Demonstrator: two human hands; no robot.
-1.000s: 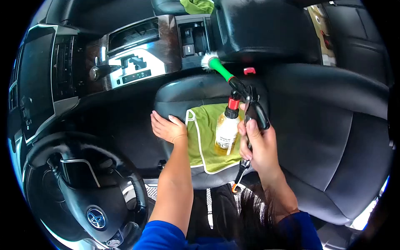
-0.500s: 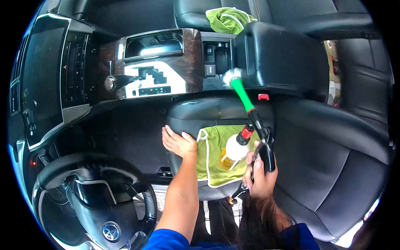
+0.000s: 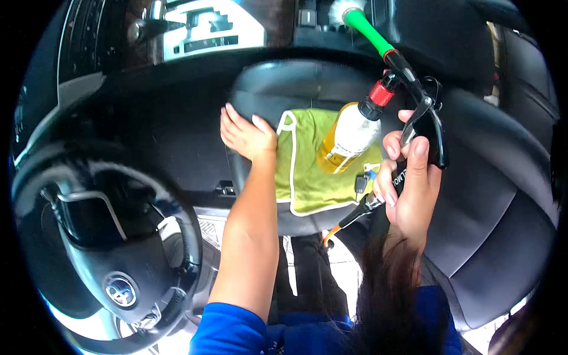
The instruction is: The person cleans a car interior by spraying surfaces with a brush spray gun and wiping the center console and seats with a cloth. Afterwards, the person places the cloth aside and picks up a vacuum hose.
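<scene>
My right hand (image 3: pixel 411 192) is wrapped round the black handle of a spray cleaning gun (image 3: pixel 408 77), its fingers by the metal trigger. The gun has a green nozzle (image 3: pixel 368 31) with a white bristle tip, pointing up-left over the centre console. Below its red collar hangs a bottle (image 3: pixel 352 139) with yellow liquid, tilted above a green cloth (image 3: pixel 307 171) on the seat. Whether the bottle touches the cloth I cannot tell. An orange hose (image 3: pixel 332 232) joins the handle's lower end. My left hand (image 3: pixel 251 135) lies flat on the black leather seat cushion (image 3: pixel 307 83), fingers spread, just left of the cloth.
A steering wheel (image 3: pixel 183 219) takes up the lower left. The console with a gear lever (image 3: pixel 148 28) runs along the top. The seat backrest (image 3: pixel 473 195) rises on the right. A small dark key-like object (image 3: pixel 361 183) is on the cloth near my right hand.
The view has tilted downward, so the console sits higher in the picture. My right hand and the gun appear larger and further up-right. My left hand stays on the seat.
</scene>
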